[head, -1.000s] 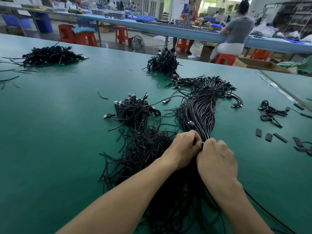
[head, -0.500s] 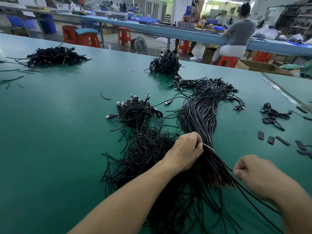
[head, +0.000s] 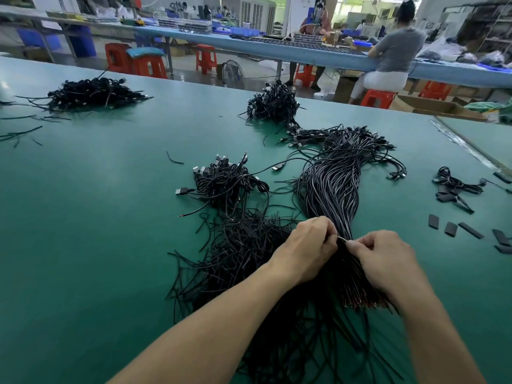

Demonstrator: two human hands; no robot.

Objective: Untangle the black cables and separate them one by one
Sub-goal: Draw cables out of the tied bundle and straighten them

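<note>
Near the middle of the table (head: 97,217), at the narrow waist of the bundle (head: 329,187), the left hand (head: 304,250) and right hand (head: 388,261) are shown almost touching. The fingers of both are curled tight, and a thin pale strand (head: 342,239) is pinched between thumb and forefinger on each side. Whether it is a tie or a single cable cannot be told. The bundle is laid from far to near, with plugs (head: 396,173) fanned at the far end and cut ends spread under the right wrist. A loose tangle (head: 243,245) is seen just left of it and a clump (head: 224,181) beyond that. Cut sleeves (head: 450,228) lie well apart at the right.

Hazards, as judged from this layout:
- If the strand is drawn sideways rather than along the bundle, neighbouring cables are likely to be dragged with it, and the knot at the waist would be tightened.
- If the waist is released at once, the ordered cables could be spilled left into the tangle, which it already touches, and the sorting undone.
- A thin strand gripped only at the fingertips may be slipped or snapped by a sharp pull.
- Plugs at the far end could be caught on one another if the pull is made from the near end
</note>
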